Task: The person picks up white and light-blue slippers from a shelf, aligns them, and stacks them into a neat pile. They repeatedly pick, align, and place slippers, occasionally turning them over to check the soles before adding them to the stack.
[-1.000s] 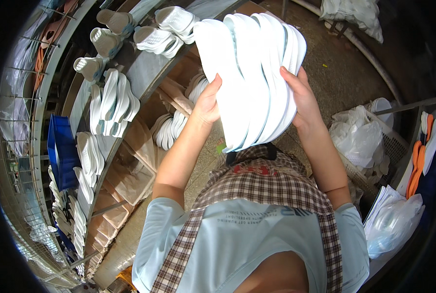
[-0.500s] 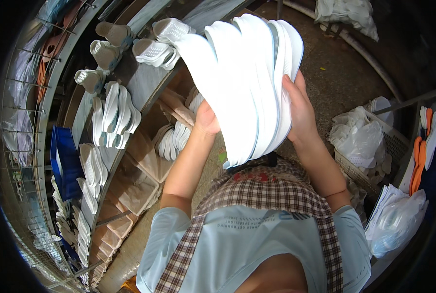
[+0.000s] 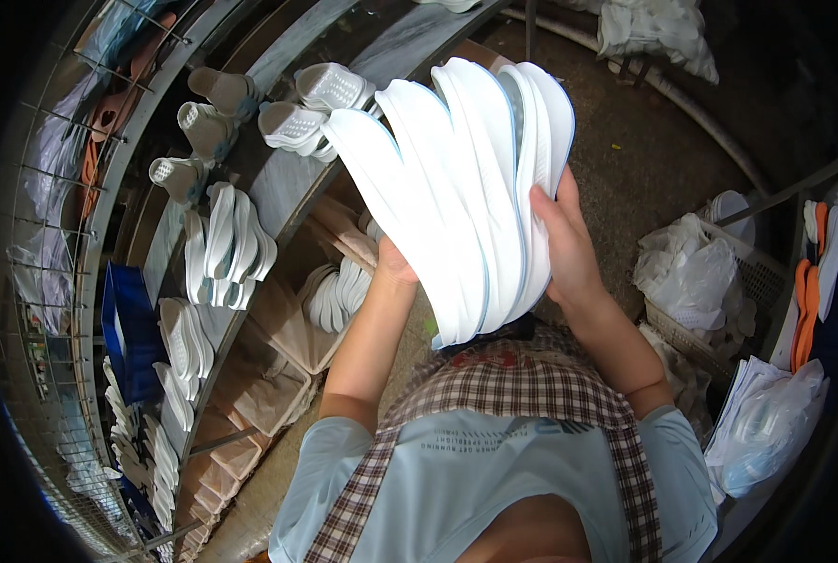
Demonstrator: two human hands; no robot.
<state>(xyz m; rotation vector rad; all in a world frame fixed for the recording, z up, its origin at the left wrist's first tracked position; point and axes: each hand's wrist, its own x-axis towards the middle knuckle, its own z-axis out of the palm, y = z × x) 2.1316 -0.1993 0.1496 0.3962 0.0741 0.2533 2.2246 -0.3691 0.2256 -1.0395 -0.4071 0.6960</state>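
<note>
Between my two hands I hold a bundle of white shoe soles (image 3: 466, 206) with thin blue edges, standing side by side and fanned at the far end. My left hand (image 3: 396, 263) grips the bundle's left side, its fingers mostly hidden underneath. On the right side my right hand (image 3: 569, 239) is closed, thumb on the outermost sole. Left of the bundle, stacked soles (image 3: 297, 127) with dotted undersides lie on a curved grey shelf (image 3: 287, 178). More white soles (image 3: 226, 244) stand in a row nearer to me on it.
Below the shelf are tan lined bins (image 3: 278, 328), with white soles (image 3: 334, 293) in one. A blue container (image 3: 130, 328) and a wire rack (image 3: 48, 188) stand far left. At right are a crate (image 3: 752, 249) with plastic bags, orange and white pieces (image 3: 803, 310) and a bagged bundle (image 3: 766, 432).
The bundle and both hands have come slightly lower in the picture, toward me. The soles are fanned a little wider at their far ends. The view has shifted slightly.
</note>
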